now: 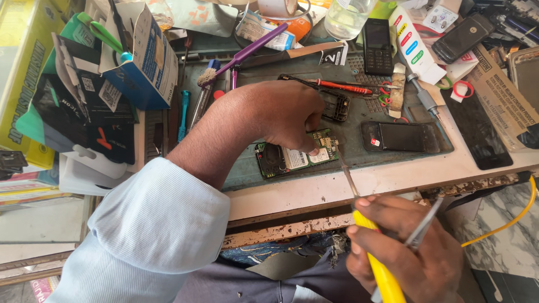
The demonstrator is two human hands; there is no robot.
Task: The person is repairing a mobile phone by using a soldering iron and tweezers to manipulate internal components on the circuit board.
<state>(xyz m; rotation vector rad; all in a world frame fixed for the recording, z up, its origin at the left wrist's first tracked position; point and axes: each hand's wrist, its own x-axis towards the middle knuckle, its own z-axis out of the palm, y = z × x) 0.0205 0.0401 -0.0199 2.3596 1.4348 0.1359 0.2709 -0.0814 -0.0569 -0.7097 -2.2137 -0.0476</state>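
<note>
My left hand [286, 115] presses a fingertip down on a green phone circuit board [295, 154] that lies on a grey-green work mat [393, 120]. In my right hand [407, 247], near the table's front edge, I grip a yellow-handled soldering iron [382, 269]; its thin metal tip [343, 168] reaches up to the board's right end. Metal tweezers [424, 224] are also tucked between the fingers of that hand.
A dark phone [400, 136] lies face up right of the board, and a black keypad phone [377, 46] stands at the back. Screwdrivers, a purple brush [247, 53], boxes at left, a red-handled tool [342, 87] and a yellow cable [519, 216] crowd the bench.
</note>
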